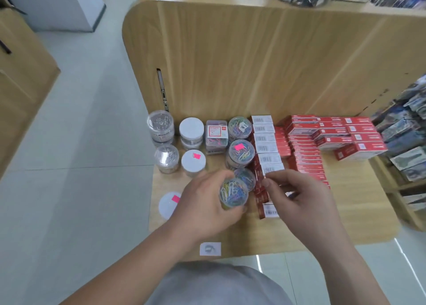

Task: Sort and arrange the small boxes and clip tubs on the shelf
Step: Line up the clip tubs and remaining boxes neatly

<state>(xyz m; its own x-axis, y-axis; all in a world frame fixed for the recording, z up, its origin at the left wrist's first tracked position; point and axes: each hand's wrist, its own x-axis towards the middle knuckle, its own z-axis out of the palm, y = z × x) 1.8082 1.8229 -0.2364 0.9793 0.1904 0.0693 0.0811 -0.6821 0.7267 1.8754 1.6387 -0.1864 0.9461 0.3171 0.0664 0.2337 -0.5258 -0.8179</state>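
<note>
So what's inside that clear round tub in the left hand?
The clear round plastic tub in the left hand holds a tangle of coloured paper clips, seen through its top. The fingers wrap its sides, so how full it is lower down cannot be seen.

My wooden shelf (359, 203) carries clear clip tubs (241, 153) and white-lidded tubs (193, 162) on its left part. Beside them runs a column of small boxes (265, 139) showing barcodes, then rows of red boxes (306, 157). A small label (210, 248) sits at the front edge.
</note>
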